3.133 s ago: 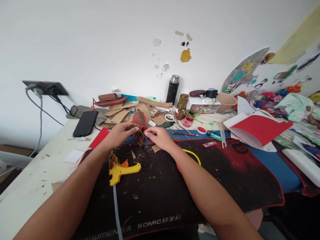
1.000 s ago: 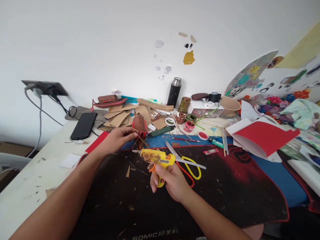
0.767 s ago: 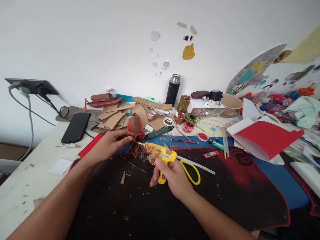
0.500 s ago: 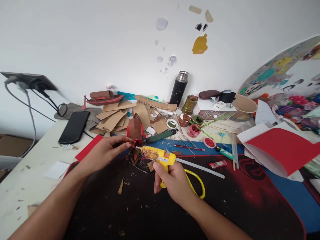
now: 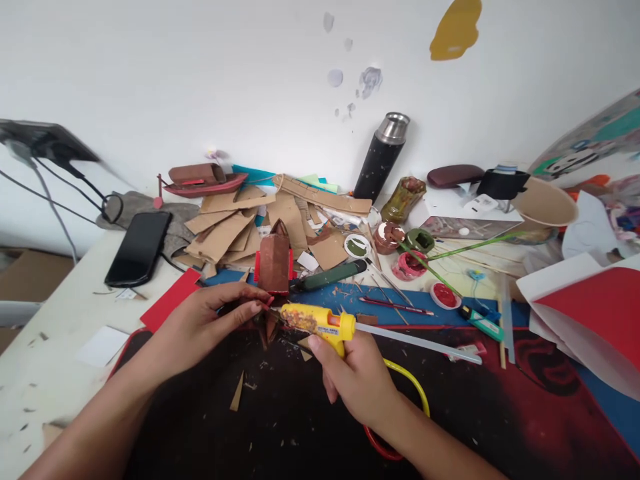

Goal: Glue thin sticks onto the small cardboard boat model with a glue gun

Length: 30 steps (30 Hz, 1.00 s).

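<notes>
The right hand (image 5: 361,377) grips a yellow hot-glue gun (image 5: 313,320), a translucent glue stick (image 5: 420,344) jutting from its rear; its label (image 5: 329,330) is too small to read. The left hand (image 5: 205,323) pinches a small red piece (image 5: 269,301) beside the nozzle (image 5: 277,309), just in front of a brown model house (image 5: 275,263). The black mouse pad (image 5: 200,427) carries a dark emblem (image 5: 557,389) on red.
</notes>
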### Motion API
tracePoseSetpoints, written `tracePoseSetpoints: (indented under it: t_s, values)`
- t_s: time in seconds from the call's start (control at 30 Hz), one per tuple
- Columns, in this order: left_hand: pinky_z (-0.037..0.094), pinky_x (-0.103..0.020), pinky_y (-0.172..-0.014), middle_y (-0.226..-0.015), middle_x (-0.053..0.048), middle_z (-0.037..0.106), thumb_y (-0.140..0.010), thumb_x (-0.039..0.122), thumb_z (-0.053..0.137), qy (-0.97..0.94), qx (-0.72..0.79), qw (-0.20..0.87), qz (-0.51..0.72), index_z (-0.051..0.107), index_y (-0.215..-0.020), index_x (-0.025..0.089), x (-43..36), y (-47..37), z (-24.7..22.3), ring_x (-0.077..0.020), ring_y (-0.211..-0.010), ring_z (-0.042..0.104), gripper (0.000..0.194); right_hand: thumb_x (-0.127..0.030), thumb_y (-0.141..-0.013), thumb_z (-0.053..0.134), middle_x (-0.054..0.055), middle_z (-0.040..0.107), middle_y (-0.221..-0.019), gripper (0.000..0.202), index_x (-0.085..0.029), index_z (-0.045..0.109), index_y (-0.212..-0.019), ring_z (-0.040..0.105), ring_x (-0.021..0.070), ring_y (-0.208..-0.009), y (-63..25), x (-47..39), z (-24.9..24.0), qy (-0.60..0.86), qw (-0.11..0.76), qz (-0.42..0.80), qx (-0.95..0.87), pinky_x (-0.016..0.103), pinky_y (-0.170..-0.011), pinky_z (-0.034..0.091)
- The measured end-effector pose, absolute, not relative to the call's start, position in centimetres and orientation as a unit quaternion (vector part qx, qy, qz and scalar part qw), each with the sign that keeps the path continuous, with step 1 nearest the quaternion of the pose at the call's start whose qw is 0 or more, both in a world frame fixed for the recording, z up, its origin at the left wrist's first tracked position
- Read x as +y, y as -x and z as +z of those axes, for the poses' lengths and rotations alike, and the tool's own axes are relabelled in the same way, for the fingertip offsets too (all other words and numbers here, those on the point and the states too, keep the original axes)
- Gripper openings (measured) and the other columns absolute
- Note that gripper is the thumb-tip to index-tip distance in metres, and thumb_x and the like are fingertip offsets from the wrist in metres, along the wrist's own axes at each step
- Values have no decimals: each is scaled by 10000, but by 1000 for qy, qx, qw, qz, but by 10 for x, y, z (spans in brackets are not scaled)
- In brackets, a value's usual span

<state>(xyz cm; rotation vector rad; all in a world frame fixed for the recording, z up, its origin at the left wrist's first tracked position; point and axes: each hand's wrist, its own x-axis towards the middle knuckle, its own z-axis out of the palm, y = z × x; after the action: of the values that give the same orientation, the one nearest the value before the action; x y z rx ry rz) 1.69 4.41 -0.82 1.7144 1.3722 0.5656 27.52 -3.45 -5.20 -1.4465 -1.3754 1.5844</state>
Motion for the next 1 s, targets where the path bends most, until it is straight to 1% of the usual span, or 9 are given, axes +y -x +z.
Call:
tracePoseSetpoints:
  t_s: [0.13,0.27,0.5,0.63,0.77,1.0]
  values:
    - [624,-411,-828,-985,-53,834,-863,671,669,-678,558,424,221,834,-1000,333,44,-14,-12,-312,-888,754,400,-683,-1024,500,-20,476,-412,654,-230,485,-552,461,103,-381,-275,-32,-49,535,302,593,-521,237,-438,354]
    - [626,-406,-842,-1038,-57,835,-851,681,683,-674,565,418,228,836,-1006,343,43,-12,-16,-327,-965,761,402,-680,-1021,496,-15,484,-417,646,-234,489,-555,470,112,-393,-274,-31,-46,537,305,583,-527,250,-463,376]
    - [632,-394,-846,-1057,-52,835,-868,680,672,-678,564,414,226,836,-1024,334,43,-12,-17,-328,-992,767,414,-624,-1028,508,-18,481,-440,570,-236,493,-611,464,122,-437,-271,-29,-44,535,305,575,-538,247,-459,339]
    - [636,-379,-845,-1034,-58,836,-878,683,660,-683,560,410,228,835,-1018,311,42,-14,-14,-313,-962,770,435,-629,-1022,511,-26,466,-445,542,-233,516,-652,454,124,-452,-270,-28,-43,535,317,567,-540,241,-455,330]
    - [627,-343,-869,-1055,-53,834,-925,621,655,-693,556,405,217,826,-1057,276,40,-14,-11,-279,-974,768,407,-640,-1017,517,-41,446,-440,512,-220,579,-732,457,129,-458,-270,-28,-41,543,320,566,-531,239,-466,339]
    - [632,-319,-842,-1046,-39,837,-936,592,652,-703,549,394,221,827,-1054,282,40,-13,-10,-267,-955,779,374,-663,-1011,520,-20,452,-458,585,-226,531,-621,488,134,-496,-271,-28,-42,544,314,560,-541,247,-500,367]
